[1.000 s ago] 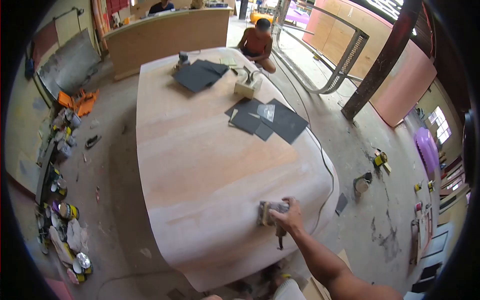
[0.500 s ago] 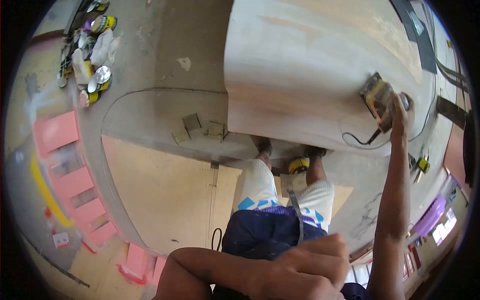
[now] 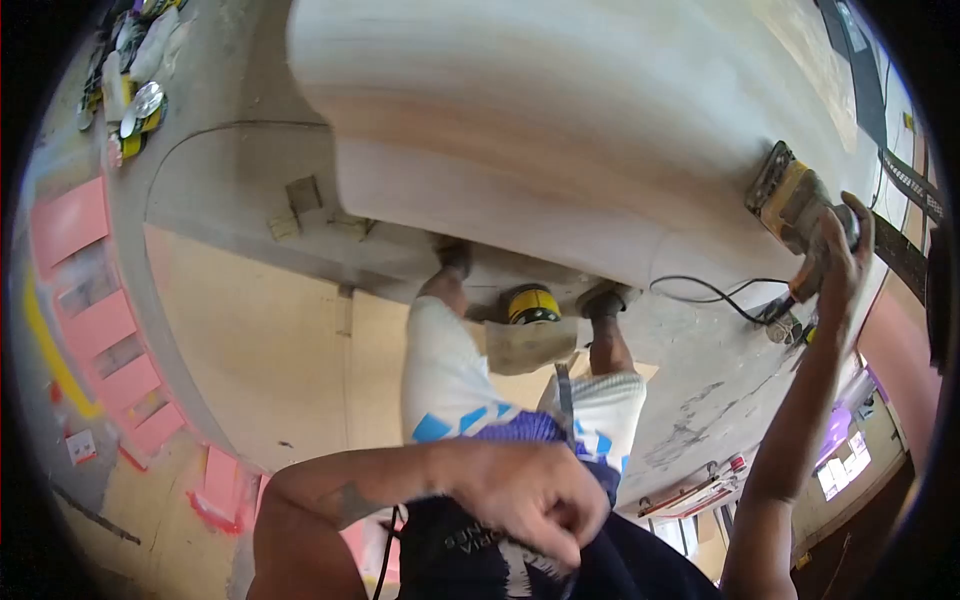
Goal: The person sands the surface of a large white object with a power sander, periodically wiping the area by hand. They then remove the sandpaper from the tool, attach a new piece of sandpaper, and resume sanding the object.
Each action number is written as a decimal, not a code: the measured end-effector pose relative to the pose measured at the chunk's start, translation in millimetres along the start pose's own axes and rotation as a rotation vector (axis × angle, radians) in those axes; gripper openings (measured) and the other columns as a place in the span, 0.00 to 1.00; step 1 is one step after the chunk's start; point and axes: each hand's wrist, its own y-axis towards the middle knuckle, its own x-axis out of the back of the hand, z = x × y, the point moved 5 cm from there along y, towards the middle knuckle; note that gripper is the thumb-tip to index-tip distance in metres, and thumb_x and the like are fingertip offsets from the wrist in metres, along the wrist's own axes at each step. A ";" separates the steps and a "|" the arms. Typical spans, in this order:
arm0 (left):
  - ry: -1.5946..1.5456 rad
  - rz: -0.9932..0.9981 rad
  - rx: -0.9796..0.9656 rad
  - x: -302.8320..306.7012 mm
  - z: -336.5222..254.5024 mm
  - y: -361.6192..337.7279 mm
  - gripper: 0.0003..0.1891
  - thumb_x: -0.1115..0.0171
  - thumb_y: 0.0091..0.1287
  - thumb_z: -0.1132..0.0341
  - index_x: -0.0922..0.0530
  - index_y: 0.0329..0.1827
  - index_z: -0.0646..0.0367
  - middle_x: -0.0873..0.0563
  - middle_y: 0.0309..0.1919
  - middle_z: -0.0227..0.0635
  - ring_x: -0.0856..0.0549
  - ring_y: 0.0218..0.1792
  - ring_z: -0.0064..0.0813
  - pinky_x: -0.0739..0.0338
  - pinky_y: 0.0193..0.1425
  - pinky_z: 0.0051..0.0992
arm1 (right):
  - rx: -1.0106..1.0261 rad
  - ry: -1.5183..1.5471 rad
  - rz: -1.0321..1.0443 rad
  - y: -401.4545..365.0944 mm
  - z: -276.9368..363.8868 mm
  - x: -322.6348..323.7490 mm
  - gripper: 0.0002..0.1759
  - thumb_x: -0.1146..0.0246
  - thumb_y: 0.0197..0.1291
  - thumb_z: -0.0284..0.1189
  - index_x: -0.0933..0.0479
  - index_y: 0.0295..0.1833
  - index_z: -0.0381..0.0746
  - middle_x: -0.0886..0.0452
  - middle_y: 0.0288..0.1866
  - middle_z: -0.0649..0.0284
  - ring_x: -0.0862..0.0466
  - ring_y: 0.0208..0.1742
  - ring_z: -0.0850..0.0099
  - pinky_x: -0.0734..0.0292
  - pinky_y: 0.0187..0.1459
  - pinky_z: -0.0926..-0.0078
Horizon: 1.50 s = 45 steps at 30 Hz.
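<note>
My right hand point(image 3: 842, 250) is wrapped round an electric sander point(image 3: 790, 200) with a yellowish body and a dark, flat pad. The sander is tilted at the right side of a large, curved, whitish panel point(image 3: 520, 110) with tan patches. A black power cord point(image 3: 715, 296) loops from the sander's rear end. In front of my chest, my left hand point(image 3: 535, 495) is curled into a loose fist, with nothing visible in it.
A yellow-and-black can point(image 3: 531, 305) stands on the floor between my feet. Square sanding sheets point(image 3: 303, 192) lie left of the panel. Pink rectangular pieces point(image 3: 98, 325) line the left side, with several tins point(image 3: 147, 105) beyond. A wooden board point(image 3: 250, 330) lies left of my legs.
My right hand has moved the sander to the right and tilted it. My left hand has turned and shifted left. The view has swung, so the panel fills more of it.
</note>
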 end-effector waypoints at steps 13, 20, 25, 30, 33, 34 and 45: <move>1.223 -0.390 1.263 273.4 390.3 -24.9 0.15 0.35 0.66 0.61 0.08 0.52 0.50 0.07 0.55 0.42 0.09 0.58 0.46 0.16 0.61 0.50 | 0.081 -0.075 -0.142 13.0 -71.3 73.5 0.32 0.30 0.71 0.42 0.24 0.75 0.38 0.17 0.57 0.55 0.14 0.56 0.66 0.17 0.58 0.67; 1.407 0.025 1.105 324.3 456.6 -21.2 0.14 0.30 0.63 0.59 0.07 0.46 0.54 0.05 0.48 0.44 0.07 0.51 0.47 0.14 0.54 0.51 | 0.245 -0.117 -0.214 12.6 -71.9 76.8 0.33 0.29 0.68 0.45 0.25 0.72 0.40 0.17 0.52 0.60 0.14 0.50 0.68 0.16 0.53 0.70; 1.331 0.151 1.154 359.5 447.2 -7.4 0.18 0.31 0.65 0.58 0.08 0.49 0.62 0.07 0.48 0.53 0.08 0.51 0.52 0.14 0.57 0.50 | 0.413 -0.105 -0.244 -1.2 -40.9 59.1 0.31 0.27 0.64 0.42 0.23 0.67 0.38 0.17 0.50 0.58 0.16 0.48 0.69 0.19 0.51 0.70; 1.509 0.114 1.029 355.0 413.7 8.7 0.25 0.28 0.66 0.47 0.09 0.49 0.64 0.07 0.48 0.52 0.09 0.52 0.54 0.15 0.59 0.49 | 0.371 -0.011 -0.202 -7.2 -41.1 47.5 0.29 0.23 0.61 0.39 0.21 0.62 0.35 0.14 0.49 0.55 0.14 0.46 0.69 0.18 0.49 0.71; 1.566 0.144 0.970 289.6 349.8 49.1 0.24 0.31 0.70 0.48 0.10 0.50 0.62 0.08 0.48 0.52 0.09 0.53 0.55 0.15 0.59 0.49 | 0.368 -0.050 -0.273 -2.3 -39.0 48.8 0.28 0.22 0.60 0.40 0.17 0.60 0.34 0.12 0.51 0.54 0.13 0.48 0.70 0.16 0.53 0.71; 1.588 0.177 0.968 258.5 322.8 66.4 0.23 0.32 0.71 0.48 0.10 0.51 0.62 0.08 0.48 0.52 0.10 0.53 0.55 0.15 0.58 0.49 | 0.375 -0.069 -0.282 -0.2 -38.8 47.4 0.30 0.21 0.59 0.42 0.17 0.61 0.34 0.13 0.51 0.56 0.14 0.48 0.70 0.17 0.52 0.70; 1.585 -0.833 -0.821 128.5 91.2 126.6 0.30 0.29 0.75 0.49 0.23 0.71 0.61 0.19 0.66 0.50 0.19 0.68 0.52 0.21 0.69 0.43 | 0.450 -0.007 -0.309 -84.6 41.4 -74.5 0.33 0.22 0.57 0.42 0.19 0.62 0.35 0.13 0.57 0.46 0.14 0.62 0.49 0.18 0.63 0.57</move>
